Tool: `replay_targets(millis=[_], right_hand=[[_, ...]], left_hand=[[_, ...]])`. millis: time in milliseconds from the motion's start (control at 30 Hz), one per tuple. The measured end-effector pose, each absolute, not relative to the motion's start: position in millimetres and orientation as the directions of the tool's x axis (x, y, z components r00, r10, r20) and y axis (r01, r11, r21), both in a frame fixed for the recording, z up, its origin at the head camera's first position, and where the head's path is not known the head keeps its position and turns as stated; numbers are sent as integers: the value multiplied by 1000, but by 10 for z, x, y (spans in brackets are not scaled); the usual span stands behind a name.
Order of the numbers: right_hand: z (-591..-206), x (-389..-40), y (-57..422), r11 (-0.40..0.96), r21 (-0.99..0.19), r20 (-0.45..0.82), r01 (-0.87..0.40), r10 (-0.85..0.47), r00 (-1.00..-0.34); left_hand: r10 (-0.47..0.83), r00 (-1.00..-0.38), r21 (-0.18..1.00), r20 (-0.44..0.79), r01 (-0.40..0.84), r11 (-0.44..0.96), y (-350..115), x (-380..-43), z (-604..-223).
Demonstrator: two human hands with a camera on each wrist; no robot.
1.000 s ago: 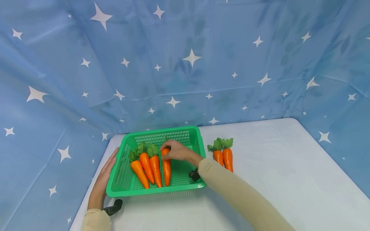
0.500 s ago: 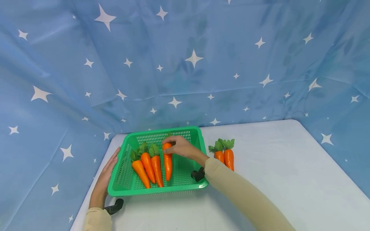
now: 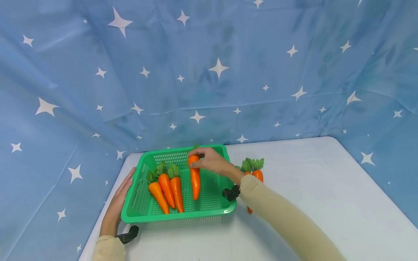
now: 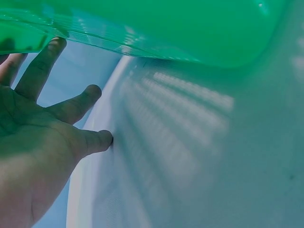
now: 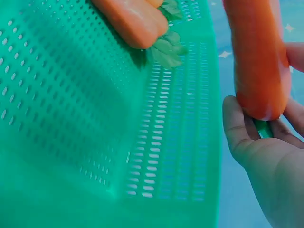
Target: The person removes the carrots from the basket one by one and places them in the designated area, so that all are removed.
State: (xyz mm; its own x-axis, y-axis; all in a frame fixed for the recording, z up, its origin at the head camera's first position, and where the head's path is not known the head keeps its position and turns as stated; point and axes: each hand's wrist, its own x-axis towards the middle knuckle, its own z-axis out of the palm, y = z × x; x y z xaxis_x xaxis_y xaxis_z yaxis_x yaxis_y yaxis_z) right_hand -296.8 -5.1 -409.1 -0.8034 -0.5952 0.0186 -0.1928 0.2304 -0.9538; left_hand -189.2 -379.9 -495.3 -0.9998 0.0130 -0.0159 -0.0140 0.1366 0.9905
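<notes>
My right hand [image 3: 212,160] pinches an orange carrot [image 3: 195,181] near its leafy top, with the thumb on one side and fingers on the other. In the right wrist view this carrot [image 5: 259,57] stands nearly upright in the fingers, and a bit of green shows below its thick end. The green plastic basket [image 3: 176,217] lies under it, slatted and perforated. Against the basket's left wall rests my left hand [image 3: 120,197], its fingers extended. The left wrist view shows that palm [image 4: 42,128] with fingers spread at the basket's side. Three carrots [image 3: 176,194] lie side by side in the basket's left half.
On the white table [image 3: 303,188], right of the basket, lie two more carrots [image 3: 258,175] with green leaves, partly hidden behind my right sleeve [image 3: 281,214]. A blue cloth with white stars [image 3: 209,90] hangs behind and on both sides.
The carrot in my right hand has moved up and to the right, away from the other three. My left hand keeps its place at the basket's wall.
</notes>
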Motion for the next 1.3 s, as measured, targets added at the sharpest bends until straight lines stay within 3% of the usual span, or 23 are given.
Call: replay_targets(millis=[833, 1300], right_hand=[[-3998, -2993, 1075, 304, -933, 23, -193, -483, -875], [-4269, -2916, 1677, 280, -945, 29, -167, -439, -898]], left_hand=[[19, -999, 992, -46, -44, 117, -3818, -1896, -4965], [7, -998, 990, -62, -61, 130, -3794, -1900, -4945]])
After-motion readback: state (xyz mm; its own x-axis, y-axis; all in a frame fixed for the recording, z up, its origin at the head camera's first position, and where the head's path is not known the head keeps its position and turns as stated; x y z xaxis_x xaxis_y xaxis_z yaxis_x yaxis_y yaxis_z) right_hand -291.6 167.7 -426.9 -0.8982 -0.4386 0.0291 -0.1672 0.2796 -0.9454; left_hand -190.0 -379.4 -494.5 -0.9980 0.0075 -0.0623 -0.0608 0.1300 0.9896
